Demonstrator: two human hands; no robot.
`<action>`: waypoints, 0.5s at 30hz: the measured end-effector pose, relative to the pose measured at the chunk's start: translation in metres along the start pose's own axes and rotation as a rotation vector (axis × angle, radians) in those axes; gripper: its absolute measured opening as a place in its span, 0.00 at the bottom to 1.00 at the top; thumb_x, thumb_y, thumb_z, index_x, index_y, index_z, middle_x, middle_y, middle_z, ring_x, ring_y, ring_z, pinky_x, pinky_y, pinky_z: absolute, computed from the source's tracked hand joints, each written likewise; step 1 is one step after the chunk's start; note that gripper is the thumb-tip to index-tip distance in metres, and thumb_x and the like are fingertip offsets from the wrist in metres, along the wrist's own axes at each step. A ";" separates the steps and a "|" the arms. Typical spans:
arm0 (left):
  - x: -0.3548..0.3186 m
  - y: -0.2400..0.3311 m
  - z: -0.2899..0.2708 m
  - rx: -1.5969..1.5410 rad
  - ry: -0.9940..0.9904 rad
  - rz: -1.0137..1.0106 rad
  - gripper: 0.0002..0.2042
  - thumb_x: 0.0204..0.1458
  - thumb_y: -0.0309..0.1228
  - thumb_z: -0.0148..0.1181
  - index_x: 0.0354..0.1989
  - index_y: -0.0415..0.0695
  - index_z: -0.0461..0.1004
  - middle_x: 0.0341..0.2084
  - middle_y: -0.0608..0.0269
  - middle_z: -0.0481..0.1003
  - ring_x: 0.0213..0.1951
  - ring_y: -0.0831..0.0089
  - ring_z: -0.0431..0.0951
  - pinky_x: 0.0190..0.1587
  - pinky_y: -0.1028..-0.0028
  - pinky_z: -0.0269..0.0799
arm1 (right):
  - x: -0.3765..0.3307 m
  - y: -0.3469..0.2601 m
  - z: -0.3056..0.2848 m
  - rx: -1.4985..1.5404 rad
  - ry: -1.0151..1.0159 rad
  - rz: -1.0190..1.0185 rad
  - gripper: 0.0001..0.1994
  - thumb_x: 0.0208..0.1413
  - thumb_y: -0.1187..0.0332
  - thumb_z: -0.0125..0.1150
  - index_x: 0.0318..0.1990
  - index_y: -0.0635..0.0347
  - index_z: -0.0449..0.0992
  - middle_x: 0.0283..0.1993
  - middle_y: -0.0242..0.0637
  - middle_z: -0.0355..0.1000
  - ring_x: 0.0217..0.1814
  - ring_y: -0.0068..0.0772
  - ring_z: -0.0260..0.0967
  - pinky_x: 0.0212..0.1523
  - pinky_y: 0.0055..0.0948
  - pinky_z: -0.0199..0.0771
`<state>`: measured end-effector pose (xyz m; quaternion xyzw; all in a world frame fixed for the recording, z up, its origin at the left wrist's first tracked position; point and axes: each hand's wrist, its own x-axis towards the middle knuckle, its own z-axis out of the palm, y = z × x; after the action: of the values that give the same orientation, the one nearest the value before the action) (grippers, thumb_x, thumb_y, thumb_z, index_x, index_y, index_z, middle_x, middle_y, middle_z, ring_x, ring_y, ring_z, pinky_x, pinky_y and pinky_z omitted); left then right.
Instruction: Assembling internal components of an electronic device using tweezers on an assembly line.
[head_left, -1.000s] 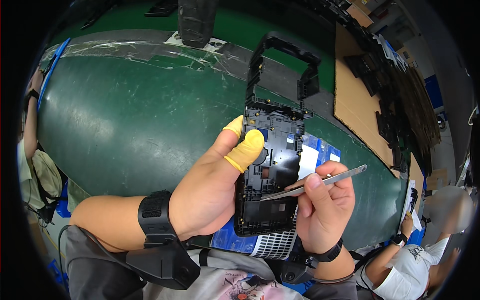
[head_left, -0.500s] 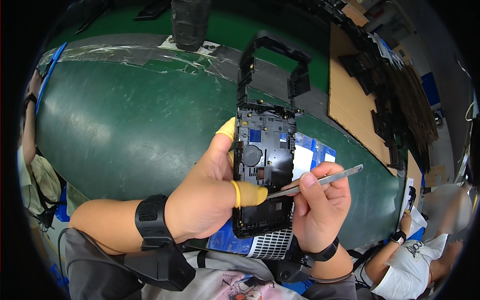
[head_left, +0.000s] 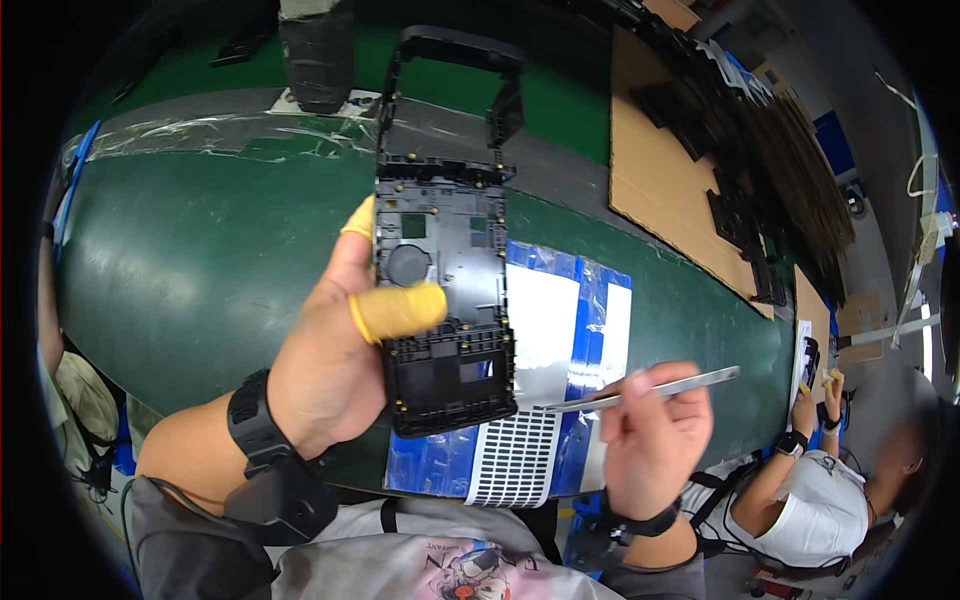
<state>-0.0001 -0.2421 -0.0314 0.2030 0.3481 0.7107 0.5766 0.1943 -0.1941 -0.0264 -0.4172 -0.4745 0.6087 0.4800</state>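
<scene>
My left hand (head_left: 335, 350) holds a black plastic frame (head_left: 445, 290) upright above the green table, its inner side facing me. Yellow finger cots cover the thumb and a fingertip, and the thumb presses across the frame's middle. A black band sits on that wrist. My right hand (head_left: 645, 440) grips metal tweezers (head_left: 640, 390) to the right of the frame's lower corner. The tweezer tip points left and stands clear of the frame. Beneath both hands lies a blue and white sheet (head_left: 560, 370) with rows of small dark stickers near its front edge.
A green table (head_left: 190, 270) curves across the view. An open black frame (head_left: 455, 75) lies at the back, by a dark object (head_left: 315, 55). Brown cardboard (head_left: 670, 190) with several black parts sits at right. Another person (head_left: 820, 480) sits at the lower right.
My left hand has lifted the frame up and away from the tweezers. The tweezer tip, which was touching the frame's lower part, is now apart from it, lower and to the right.
</scene>
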 end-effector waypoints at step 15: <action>0.002 -0.003 -0.005 -0.106 0.159 -0.122 0.23 0.53 0.47 0.35 0.50 0.42 0.59 0.43 0.58 0.67 0.44 0.69 0.70 0.45 0.68 0.67 | -0.004 0.031 -0.014 -0.023 0.027 -0.016 0.07 0.47 0.81 0.52 0.33 0.66 0.62 0.22 0.39 0.67 0.15 0.18 0.60 0.13 0.13 0.56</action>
<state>-0.0019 -0.2415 -0.0366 0.0936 0.3662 0.7055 0.5995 0.2025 -0.1985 -0.0596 -0.4269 -0.4782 0.5938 0.4862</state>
